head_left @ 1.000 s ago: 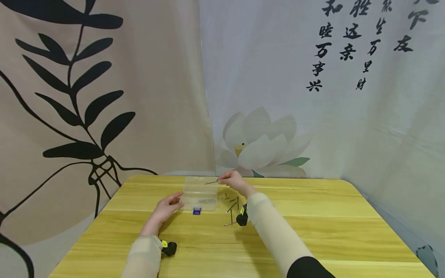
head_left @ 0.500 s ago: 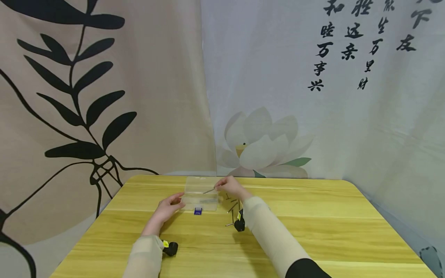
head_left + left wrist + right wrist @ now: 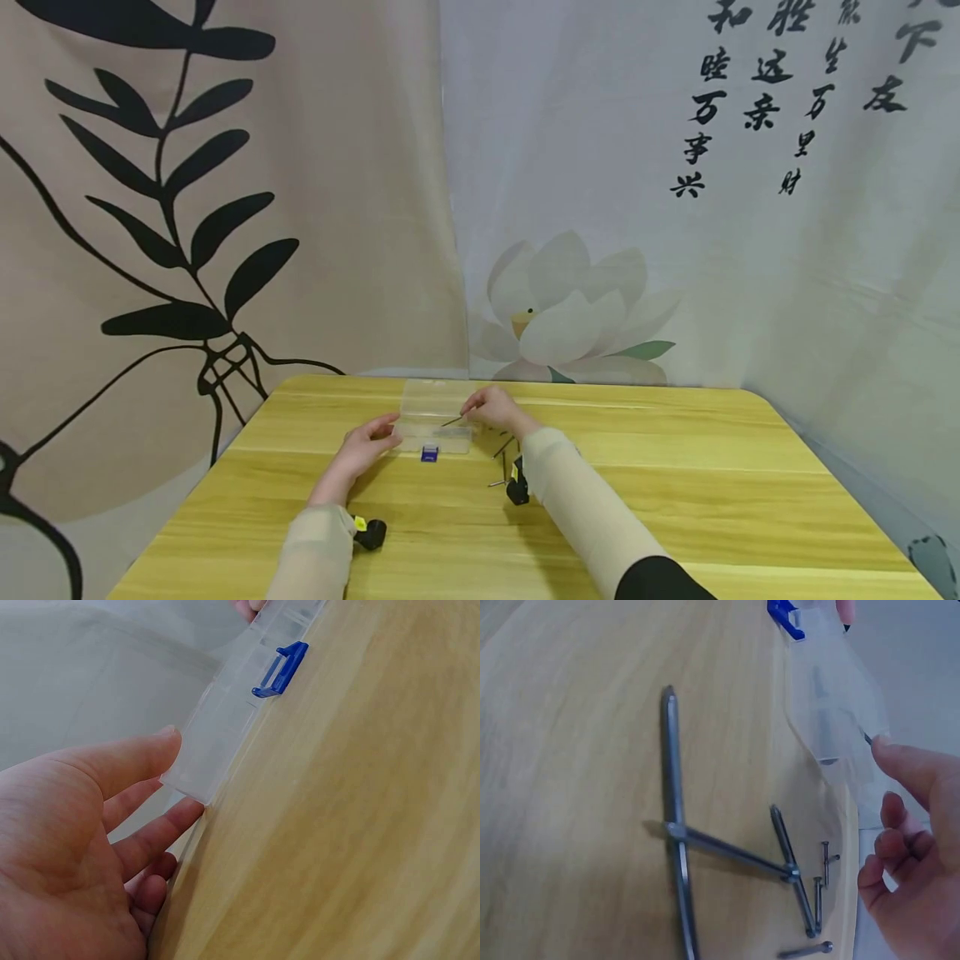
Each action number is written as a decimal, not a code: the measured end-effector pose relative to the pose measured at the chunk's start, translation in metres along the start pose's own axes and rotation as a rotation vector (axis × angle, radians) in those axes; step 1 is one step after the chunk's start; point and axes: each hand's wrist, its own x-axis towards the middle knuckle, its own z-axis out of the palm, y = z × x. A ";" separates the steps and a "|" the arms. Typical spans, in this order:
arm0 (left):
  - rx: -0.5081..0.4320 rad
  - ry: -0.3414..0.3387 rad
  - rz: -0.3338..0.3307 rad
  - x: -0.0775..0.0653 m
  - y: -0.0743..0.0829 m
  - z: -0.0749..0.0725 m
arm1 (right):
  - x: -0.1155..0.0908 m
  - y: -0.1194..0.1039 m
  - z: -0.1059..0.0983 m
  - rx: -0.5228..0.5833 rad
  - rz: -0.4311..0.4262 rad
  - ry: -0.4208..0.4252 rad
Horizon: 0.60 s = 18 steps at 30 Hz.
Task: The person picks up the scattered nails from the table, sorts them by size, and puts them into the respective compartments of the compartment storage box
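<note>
A clear plastic storage box [image 3: 435,435] lies with its lid [image 3: 437,398] swung back and a blue latch [image 3: 429,454] at its front. My left hand [image 3: 365,446] holds the box's left end, thumb at the rim and fingertips along the side and lower corner in the left wrist view. My right hand [image 3: 493,408] pinches a thin nail [image 3: 452,421] between thumb and index finger, its free end pointing left over the box. In the right wrist view most of that nail is hidden by the thumb. Some metal pieces show blurred through the box's wall.
Several loose steel nails [image 3: 676,780] of various lengths lie right of the box, some crossing one another. Both wrists carry black cameras, the right camera [image 3: 517,482] hanging close beside these nails. A printed cloth backdrop [image 3: 600,167] stands behind the wooden table [image 3: 675,500].
My right hand has come down and slightly nearer with the nail, from over the lid to over the box's compartments. The left hand keeps its place at the box's left end.
</note>
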 end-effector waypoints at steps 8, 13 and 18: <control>0.005 -0.008 0.008 0.002 0.002 0.002 | -0.005 0.001 -0.009 0.005 0.000 0.001; 0.007 -0.008 0.010 0.000 0.003 0.002 | -0.008 0.003 -0.022 0.010 -0.055 0.016; 0.014 -0.004 0.016 -0.002 0.002 0.002 | -0.013 0.012 -0.038 0.042 -0.104 -0.004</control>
